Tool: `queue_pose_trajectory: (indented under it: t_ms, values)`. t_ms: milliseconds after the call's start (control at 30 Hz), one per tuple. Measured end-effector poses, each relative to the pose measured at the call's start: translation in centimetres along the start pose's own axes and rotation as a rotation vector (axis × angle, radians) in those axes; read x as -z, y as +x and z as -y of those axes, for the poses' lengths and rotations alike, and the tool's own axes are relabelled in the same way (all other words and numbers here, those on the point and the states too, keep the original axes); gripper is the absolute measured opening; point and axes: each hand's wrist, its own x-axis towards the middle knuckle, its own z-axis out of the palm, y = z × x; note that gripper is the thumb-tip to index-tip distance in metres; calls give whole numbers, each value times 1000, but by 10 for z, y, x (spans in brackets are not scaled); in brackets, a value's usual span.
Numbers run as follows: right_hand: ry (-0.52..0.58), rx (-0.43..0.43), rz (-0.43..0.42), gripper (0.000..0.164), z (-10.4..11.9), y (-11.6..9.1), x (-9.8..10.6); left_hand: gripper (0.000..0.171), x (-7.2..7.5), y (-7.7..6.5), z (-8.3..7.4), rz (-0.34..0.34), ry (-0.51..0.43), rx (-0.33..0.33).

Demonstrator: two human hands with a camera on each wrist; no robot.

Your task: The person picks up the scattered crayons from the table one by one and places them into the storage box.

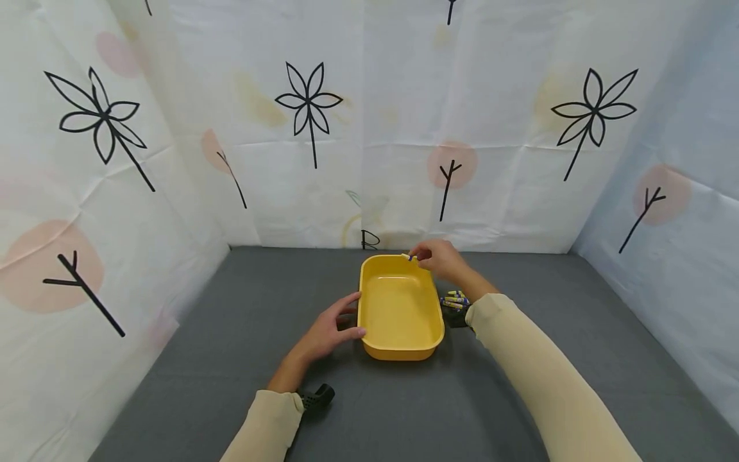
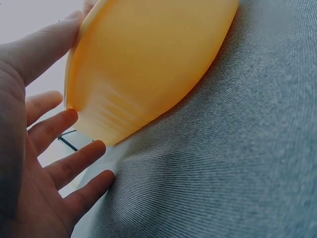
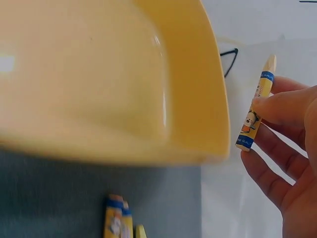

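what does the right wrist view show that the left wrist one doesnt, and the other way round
Only the right wrist view shows the crayon pinched in the right hand, other crayons lying outside the yellow container, and the container's inside.

Only the left wrist view shows the left hand, fingers spread, thumb at the container's rim.

Both show part of the container, the gray surface and some white backdrop.
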Motion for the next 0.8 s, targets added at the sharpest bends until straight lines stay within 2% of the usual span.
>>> queue_pose_trajectory:
  t_ms: [167, 300, 533, 767, 800]
  values:
    - [-1, -9, 19, 25, 9, 7, -15, 74, 1, 1, 5, -3, 16, -16]
    - [-37, 20, 33, 24, 14, 12, -26, 76, 1, 0, 4, 10, 9, -32]
    - [-95, 18, 50, 23, 10, 18, -44, 75, 0, 1, 5, 17, -10, -22]
    - [-127, 5, 57, 25, 8, 22, -58, 69, 8, -9, -32, 49, -65, 24]
    - [-128, -2, 53, 25, 9, 23, -58, 69, 9, -9, -34, 52, -71, 23]
